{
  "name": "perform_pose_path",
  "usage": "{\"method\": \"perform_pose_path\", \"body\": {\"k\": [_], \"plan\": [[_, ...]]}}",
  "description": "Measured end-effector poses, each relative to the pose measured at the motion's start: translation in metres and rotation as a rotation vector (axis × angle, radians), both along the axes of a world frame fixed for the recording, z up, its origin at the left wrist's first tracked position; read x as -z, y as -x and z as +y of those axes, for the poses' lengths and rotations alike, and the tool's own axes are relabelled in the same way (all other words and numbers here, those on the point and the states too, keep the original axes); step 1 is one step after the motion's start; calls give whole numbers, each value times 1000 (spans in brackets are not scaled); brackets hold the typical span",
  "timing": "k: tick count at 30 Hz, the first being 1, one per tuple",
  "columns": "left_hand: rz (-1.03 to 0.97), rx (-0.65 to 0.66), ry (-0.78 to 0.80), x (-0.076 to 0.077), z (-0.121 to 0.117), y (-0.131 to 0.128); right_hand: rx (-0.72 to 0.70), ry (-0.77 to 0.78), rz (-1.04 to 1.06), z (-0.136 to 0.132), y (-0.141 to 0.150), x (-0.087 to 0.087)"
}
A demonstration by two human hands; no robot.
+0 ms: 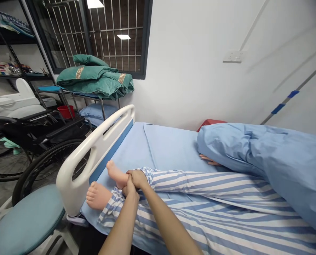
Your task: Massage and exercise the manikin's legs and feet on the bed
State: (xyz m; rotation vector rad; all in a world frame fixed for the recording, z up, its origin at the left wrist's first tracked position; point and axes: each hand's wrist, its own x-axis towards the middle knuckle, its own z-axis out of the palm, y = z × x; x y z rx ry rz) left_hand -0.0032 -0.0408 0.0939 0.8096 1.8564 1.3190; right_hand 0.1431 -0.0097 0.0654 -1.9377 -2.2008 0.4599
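Observation:
A manikin in blue-and-white striped trousers point(189, 180) lies on the bed. Its far foot point(116, 174) points up and left, and its near foot point(98, 195) rests closer to the footboard. Both of my hands are wrapped around the ankle of the far leg, just below the trouser cuff. My left hand point(130, 189) is closed on the near side of the ankle, its fingers partly hidden beneath. My right hand point(138, 178) is closed over the top, by the cuff, and touches my left hand.
A white footboard point(79, 166) borders the bed point(160, 141) on the left. A light blue quilt point(253, 145) is bunched at the right, with a manikin hand point(209, 160) showing under it. Beyond the footboard are a wheelchair point(49, 141), a teal stool point(27, 221) and folded green bedding point(94, 78).

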Motion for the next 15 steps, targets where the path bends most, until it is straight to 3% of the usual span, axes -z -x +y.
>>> {"method": "perform_pose_path", "body": {"k": [2,4,10,15], "plan": [[279,-224,-20,-7,-3,7,72,-27,9,-9,6,-1],[494,-321,-30,-11,-6,6,140,-51,17,-16,11,-2],[453,-276,-46,-18,-13,0,199,-46,35,-20,15,-4],[434,-315,-121,-11,-10,3,160,28,25,-8,9,-3]]}}
